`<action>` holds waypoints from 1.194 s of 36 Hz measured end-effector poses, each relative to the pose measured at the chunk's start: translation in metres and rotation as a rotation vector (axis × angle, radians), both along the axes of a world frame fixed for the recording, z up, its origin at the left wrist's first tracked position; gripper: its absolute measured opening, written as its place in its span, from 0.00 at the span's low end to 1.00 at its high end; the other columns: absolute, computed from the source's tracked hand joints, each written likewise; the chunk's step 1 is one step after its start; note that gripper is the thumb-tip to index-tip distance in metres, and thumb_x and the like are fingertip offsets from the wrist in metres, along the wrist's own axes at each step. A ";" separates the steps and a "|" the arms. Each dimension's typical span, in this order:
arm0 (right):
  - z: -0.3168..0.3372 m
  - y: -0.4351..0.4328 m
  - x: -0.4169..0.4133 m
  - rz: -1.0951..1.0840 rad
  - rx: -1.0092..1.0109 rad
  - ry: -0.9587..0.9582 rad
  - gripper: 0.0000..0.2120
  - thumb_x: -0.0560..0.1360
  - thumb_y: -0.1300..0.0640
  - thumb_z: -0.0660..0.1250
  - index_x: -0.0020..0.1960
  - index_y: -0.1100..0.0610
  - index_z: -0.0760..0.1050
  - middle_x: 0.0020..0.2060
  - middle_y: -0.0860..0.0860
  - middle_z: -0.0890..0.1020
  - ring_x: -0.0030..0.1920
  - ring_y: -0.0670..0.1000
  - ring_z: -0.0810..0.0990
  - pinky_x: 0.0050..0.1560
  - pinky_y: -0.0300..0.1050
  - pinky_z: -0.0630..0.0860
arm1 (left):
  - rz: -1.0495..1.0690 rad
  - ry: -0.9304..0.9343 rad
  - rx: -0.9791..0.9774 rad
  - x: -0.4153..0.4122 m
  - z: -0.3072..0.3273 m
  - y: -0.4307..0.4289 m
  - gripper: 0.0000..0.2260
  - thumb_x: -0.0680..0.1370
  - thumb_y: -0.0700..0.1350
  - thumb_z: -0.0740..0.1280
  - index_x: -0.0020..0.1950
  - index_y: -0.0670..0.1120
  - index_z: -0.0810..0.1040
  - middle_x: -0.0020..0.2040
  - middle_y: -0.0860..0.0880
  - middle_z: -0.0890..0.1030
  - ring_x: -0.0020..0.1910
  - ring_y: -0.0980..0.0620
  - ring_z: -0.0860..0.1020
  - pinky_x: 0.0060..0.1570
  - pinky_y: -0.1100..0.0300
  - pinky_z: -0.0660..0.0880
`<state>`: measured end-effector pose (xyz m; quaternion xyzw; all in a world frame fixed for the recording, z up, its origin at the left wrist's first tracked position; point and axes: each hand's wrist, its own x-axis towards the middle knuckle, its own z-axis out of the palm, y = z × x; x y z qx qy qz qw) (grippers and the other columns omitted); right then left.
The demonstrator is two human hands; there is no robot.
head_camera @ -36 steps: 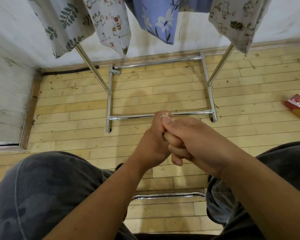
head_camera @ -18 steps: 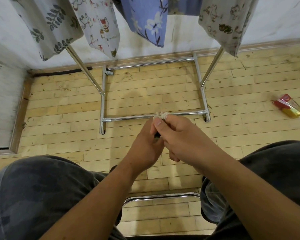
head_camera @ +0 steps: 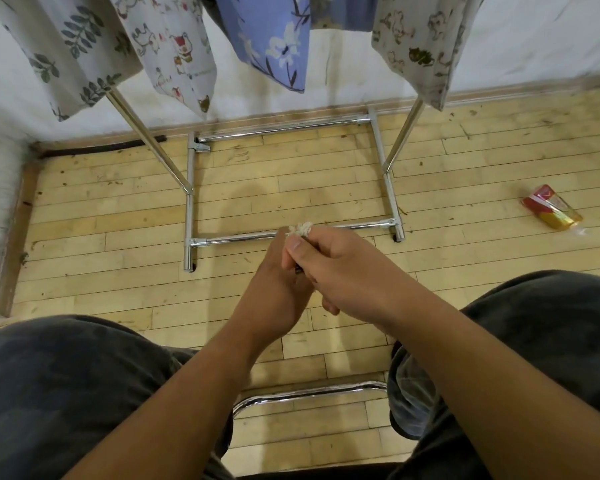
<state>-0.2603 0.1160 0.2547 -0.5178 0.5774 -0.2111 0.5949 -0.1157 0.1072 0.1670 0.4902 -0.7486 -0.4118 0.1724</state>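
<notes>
A small white tuft, frayed like a scrap of thread or cotton, is pinched at the fingertips of the right hand, with only its upper end showing above the thumb. The left hand is pressed close against the right from the other side. Its fingers are hidden, so whether they also grip the tuft cannot be told. Something small and dark shows in the gap between the two hands; what it is cannot be made out.

The tuft is judged to be very light, soft and limp, easily shed or pulled apart. It is best taken low on its body with a gentle pinch, not by the loose fibres.

Just beyond the grip, a chrome bar of a drying rack lies on the wooden floor. Below and to either side of the grip, the knees hem in the arms. Open room is left forward and upward, until the hanging cloths are met. A red and yellow packet lies well off to the right.
</notes>
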 end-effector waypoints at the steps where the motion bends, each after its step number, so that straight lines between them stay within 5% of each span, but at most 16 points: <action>1: 0.000 0.000 0.000 0.007 -0.038 0.031 0.16 0.86 0.47 0.58 0.45 0.50 0.79 0.26 0.41 0.74 0.26 0.39 0.73 0.33 0.34 0.72 | 0.016 0.054 0.001 -0.002 0.007 -0.002 0.13 0.78 0.51 0.58 0.55 0.45 0.74 0.49 0.50 0.77 0.49 0.55 0.78 0.46 0.69 0.73; 4: -0.001 0.003 0.000 0.017 -0.136 0.096 0.16 0.85 0.48 0.60 0.43 0.50 0.80 0.31 0.42 0.78 0.31 0.38 0.76 0.33 0.29 0.71 | 0.004 0.207 0.082 -0.007 0.034 -0.004 0.02 0.75 0.33 0.63 0.46 0.38 0.74 0.38 0.41 0.77 0.36 0.42 0.76 0.33 0.49 0.75; 6: -0.001 0.005 0.000 0.010 -0.161 0.114 0.16 0.84 0.46 0.61 0.43 0.51 0.80 0.33 0.44 0.80 0.32 0.41 0.77 0.34 0.31 0.72 | -0.019 0.167 0.102 -0.007 0.044 -0.005 0.08 0.76 0.29 0.63 0.43 0.40 0.77 0.36 0.44 0.79 0.34 0.44 0.77 0.32 0.49 0.75; 10: 0.003 0.006 -0.004 0.004 -0.179 0.124 0.18 0.83 0.46 0.63 0.46 0.58 0.81 0.35 0.54 0.80 0.30 0.43 0.74 0.31 0.37 0.70 | -0.044 0.123 0.187 0.002 0.056 -0.005 0.10 0.77 0.38 0.66 0.48 0.54 0.79 0.43 0.59 0.82 0.42 0.59 0.81 0.40 0.66 0.76; 13: 0.010 0.009 -0.009 -0.003 -0.184 0.145 0.17 0.83 0.46 0.63 0.46 0.58 0.80 0.35 0.54 0.80 0.31 0.44 0.75 0.30 0.38 0.71 | -0.030 0.144 0.234 0.006 0.066 -0.005 0.12 0.79 0.41 0.67 0.54 0.59 0.79 0.50 0.61 0.83 0.52 0.60 0.82 0.52 0.62 0.77; 16: 0.020 0.012 -0.017 -0.037 -0.175 0.162 0.16 0.82 0.46 0.64 0.40 0.54 0.77 0.28 0.44 0.74 0.28 0.40 0.72 0.32 0.36 0.70 | -0.017 0.166 0.223 0.005 0.079 -0.007 0.08 0.83 0.43 0.65 0.52 0.56 0.81 0.47 0.59 0.84 0.50 0.56 0.82 0.57 0.51 0.77; 20: 0.034 0.015 -0.027 -0.060 -0.198 0.185 0.19 0.82 0.47 0.64 0.46 0.63 0.76 0.30 0.46 0.72 0.27 0.42 0.69 0.30 0.36 0.67 | -0.028 0.111 0.149 0.000 0.101 -0.010 0.09 0.84 0.43 0.65 0.52 0.56 0.82 0.48 0.60 0.84 0.51 0.60 0.82 0.56 0.54 0.77; 29: 0.086 0.018 -0.051 -0.092 -0.306 0.268 0.19 0.83 0.44 0.63 0.37 0.53 0.71 0.23 0.42 0.71 0.24 0.41 0.69 0.26 0.33 0.63 | -0.085 0.045 0.021 -0.025 0.154 -0.015 0.08 0.85 0.49 0.63 0.51 0.58 0.79 0.43 0.67 0.81 0.41 0.65 0.79 0.38 0.71 0.69; 33: 0.111 0.014 -0.065 -0.117 -0.393 0.317 0.23 0.82 0.42 0.63 0.44 0.62 0.75 0.29 0.48 0.74 0.25 0.43 0.69 0.25 0.34 0.66 | -0.119 0.000 -0.065 -0.035 0.183 -0.021 0.09 0.87 0.50 0.60 0.51 0.60 0.78 0.46 0.62 0.82 0.44 0.61 0.80 0.41 0.65 0.73; 36: 0.129 0.012 -0.076 -0.159 -0.459 0.317 0.19 0.82 0.43 0.64 0.43 0.58 0.75 0.30 0.47 0.74 0.26 0.42 0.70 0.26 0.33 0.67 | -0.131 0.035 -0.131 -0.044 0.202 -0.027 0.09 0.87 0.50 0.60 0.50 0.58 0.78 0.44 0.61 0.81 0.43 0.62 0.78 0.38 0.70 0.69; 39: 0.147 0.009 -0.086 -0.230 -0.520 0.296 0.15 0.81 0.46 0.66 0.40 0.54 0.72 0.31 0.46 0.73 0.26 0.42 0.70 0.28 0.34 0.67 | -0.126 0.067 -0.185 -0.054 0.221 -0.033 0.09 0.87 0.50 0.60 0.52 0.53 0.78 0.42 0.55 0.80 0.39 0.58 0.76 0.38 0.64 0.70; 43: 0.164 0.005 -0.098 -0.313 -0.579 0.258 0.14 0.80 0.47 0.67 0.40 0.55 0.73 0.31 0.47 0.74 0.29 0.46 0.71 0.34 0.45 0.71 | -0.096 0.064 -0.237 -0.070 0.244 -0.038 0.09 0.86 0.51 0.60 0.53 0.53 0.78 0.47 0.52 0.82 0.47 0.54 0.78 0.48 0.55 0.75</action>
